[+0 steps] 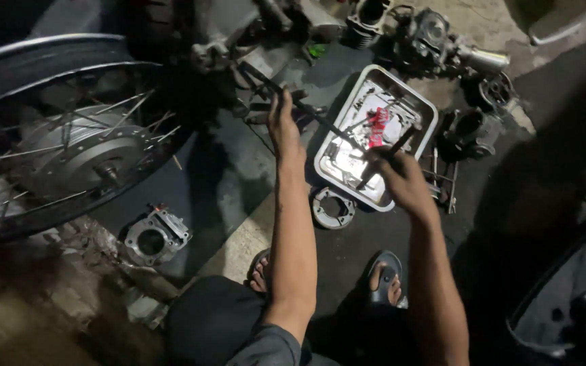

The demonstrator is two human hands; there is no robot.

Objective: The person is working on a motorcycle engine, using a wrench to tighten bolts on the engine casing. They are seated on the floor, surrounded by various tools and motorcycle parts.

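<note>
Head view looks down past the person's knees and two sandalled feet (381,281) at six o'clock to a dark, oily floor (232,176). At about eight o'clock an engine cylinder block (155,235) lies loose; just beyond the feet a round metal ring part (332,207) rests touching the near edge of a metal tray (423,103). The right hand (401,177) is closed around a thin dark tool (388,157) whose tip points up over the tray and its red-and-white packet (378,126). The left hand (283,125), at about eleven o'clock, grips a long dark rod (293,100) that slants from the upper left down toward the tray; the hands are well apart. Farther out, a spoked wheel (69,146) fills nine to ten o'clock, and engine casings (442,41) crowd twelve to one o'clock. In this dim light, I judge the rod's free end could sweep small pieces from the tray, and loose parts lie near enough the feet to be kicked.
</note>
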